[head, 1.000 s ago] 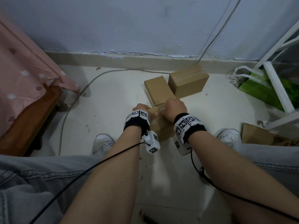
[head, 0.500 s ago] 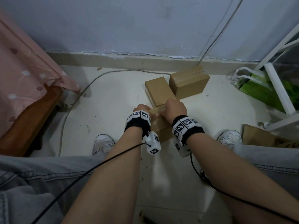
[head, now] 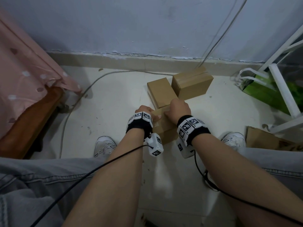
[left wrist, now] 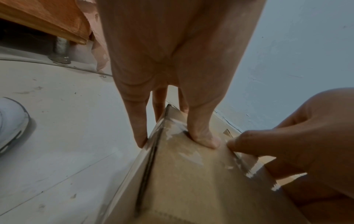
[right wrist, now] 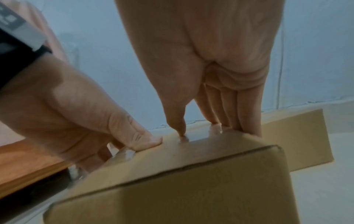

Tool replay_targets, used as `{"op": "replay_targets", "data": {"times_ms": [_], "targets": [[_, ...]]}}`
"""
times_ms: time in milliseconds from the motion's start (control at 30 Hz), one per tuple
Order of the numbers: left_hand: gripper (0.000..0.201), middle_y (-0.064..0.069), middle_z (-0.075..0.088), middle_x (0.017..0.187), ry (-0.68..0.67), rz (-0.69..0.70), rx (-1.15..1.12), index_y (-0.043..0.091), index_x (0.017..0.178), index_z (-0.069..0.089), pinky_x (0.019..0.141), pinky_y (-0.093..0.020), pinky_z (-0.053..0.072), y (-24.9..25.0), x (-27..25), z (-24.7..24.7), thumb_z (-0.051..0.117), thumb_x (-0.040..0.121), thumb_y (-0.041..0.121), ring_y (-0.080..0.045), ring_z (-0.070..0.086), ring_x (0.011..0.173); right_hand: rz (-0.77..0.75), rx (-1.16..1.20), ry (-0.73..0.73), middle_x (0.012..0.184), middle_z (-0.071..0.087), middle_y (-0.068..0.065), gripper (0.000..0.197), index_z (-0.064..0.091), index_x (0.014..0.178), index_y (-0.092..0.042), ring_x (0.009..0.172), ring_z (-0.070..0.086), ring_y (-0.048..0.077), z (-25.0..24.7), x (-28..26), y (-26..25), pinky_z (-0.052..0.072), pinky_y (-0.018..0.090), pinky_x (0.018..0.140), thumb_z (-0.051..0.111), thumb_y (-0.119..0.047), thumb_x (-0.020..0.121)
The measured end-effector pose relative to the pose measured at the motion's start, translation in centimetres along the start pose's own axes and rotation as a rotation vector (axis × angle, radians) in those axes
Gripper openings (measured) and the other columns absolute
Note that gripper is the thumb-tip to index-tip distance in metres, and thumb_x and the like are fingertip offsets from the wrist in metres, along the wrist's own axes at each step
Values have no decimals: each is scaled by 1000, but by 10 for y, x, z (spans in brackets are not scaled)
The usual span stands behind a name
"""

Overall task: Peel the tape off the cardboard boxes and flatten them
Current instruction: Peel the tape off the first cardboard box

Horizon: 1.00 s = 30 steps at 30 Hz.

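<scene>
At your far left a pink dotted fabric (head: 24, 76) hangs over an orange-brown wooden bed frame (head: 29, 122), and a thin grey cable (head: 85, 89) curves across the pale tiled floor (head: 114, 95) beside it. Your left white sneaker (head: 104, 145) rests on the floor below that cable.

Your left hand (head: 144, 111) holds the left end of the small brown cardboard box (head: 164, 128) that sits on the floor between your feet. In the left wrist view the thumb presses down on the box top while the other fingers (left wrist: 138, 128) reach down its left side, so this grip clamps the box. Clear shiny tape (left wrist: 184, 136) runs along the box top and over its left edge.

Your right hand (head: 178, 108) is on the same box, just right of the left one. The right wrist view shows its thumb tip (right wrist: 181, 130) poking the taped top and its fingers (right wrist: 229, 115) hooked over the far edge, so this grip is curled round the box as well.

Beyond your hands lies a second flat-topped brown cardboard box (head: 161, 94), touching a third, taller brown cardboard box (head: 192, 84) near the skirting. Further right stand a green bag with white handles (head: 260, 89), a white frame (head: 285, 92), your right white sneaker (head: 233, 140) and a flat piece of brown cardboard (head: 265, 138).
</scene>
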<state>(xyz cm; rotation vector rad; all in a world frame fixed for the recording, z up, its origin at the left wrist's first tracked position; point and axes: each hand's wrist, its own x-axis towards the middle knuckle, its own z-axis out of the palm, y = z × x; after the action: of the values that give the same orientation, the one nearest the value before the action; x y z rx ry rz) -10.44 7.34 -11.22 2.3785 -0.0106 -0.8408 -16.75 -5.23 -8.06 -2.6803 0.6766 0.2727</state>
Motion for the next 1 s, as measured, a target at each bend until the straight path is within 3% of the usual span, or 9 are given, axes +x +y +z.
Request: {"op": "replay_targets", "data": {"times_ms": [100, 233, 433, 700, 800, 967, 1000], "targets": [[53, -8, 69, 116, 2, 14, 1, 14, 122, 67, 88, -29, 50, 0, 0, 1, 80, 77, 40, -28, 63, 108, -18, -33, 27, 90, 62, 12, 24, 48, 80, -11, 82, 56, 31, 2, -3, -4, 40, 31, 67, 64, -26, 89], [54, -6, 69, 118, 14, 7, 12, 18, 124, 66, 91, -30, 50, 2, -1, 1, 79, 77, 40, -26, 63, 109, -11, -41, 62, 87, 57, 9, 18, 49, 82, -12, 76, 46, 27, 5, -5, -7, 39, 31, 66, 62, -21, 90], [55, -7, 70, 115, -2, -18, -12, 15, 120, 68, 83, -29, 47, 1, 1, 0, 82, 74, 42, -27, 63, 106, 45, 85, 19, 80, 52, 8, 34, 42, 66, -13, 78, 53, 29, -1, 1, -2, 45, 32, 69, 61, -26, 92], [59, -6, 67, 119, -3, -29, -14, 15, 125, 65, 86, -29, 47, 1, 0, 0, 82, 74, 42, -27, 62, 111, 93, 89, 52, 78, 52, 8, 34, 39, 63, -14, 76, 52, 30, 3, -2, -4, 44, 31, 66, 60, -20, 88], [54, -7, 70, 114, -9, -24, -28, 14, 119, 68, 84, -29, 48, 0, 0, 0, 82, 74, 41, -27, 64, 105, 119, 157, 36, 72, 50, 6, 31, 42, 63, -12, 79, 56, 31, 1, -1, -1, 43, 31, 66, 58, -19, 89], [53, -7, 71, 110, -13, -23, -30, 13, 116, 68, 87, -31, 51, 0, 0, -1, 83, 74, 41, -27, 66, 102, 95, 225, -89, 64, 46, 3, 35, 43, 62, -14, 70, 52, 26, -7, 0, 7, 34, 26, 50, 69, -27, 81], [52, -7, 71, 109, -11, -22, -35, 12, 115, 68, 87, -32, 52, 0, 0, 0, 83, 74, 41, -27, 66, 102, 89, 210, -92, 65, 47, 3, 34, 44, 63, -14, 70, 53, 26, -6, -1, 7, 36, 26, 52, 70, -28, 81]]}}
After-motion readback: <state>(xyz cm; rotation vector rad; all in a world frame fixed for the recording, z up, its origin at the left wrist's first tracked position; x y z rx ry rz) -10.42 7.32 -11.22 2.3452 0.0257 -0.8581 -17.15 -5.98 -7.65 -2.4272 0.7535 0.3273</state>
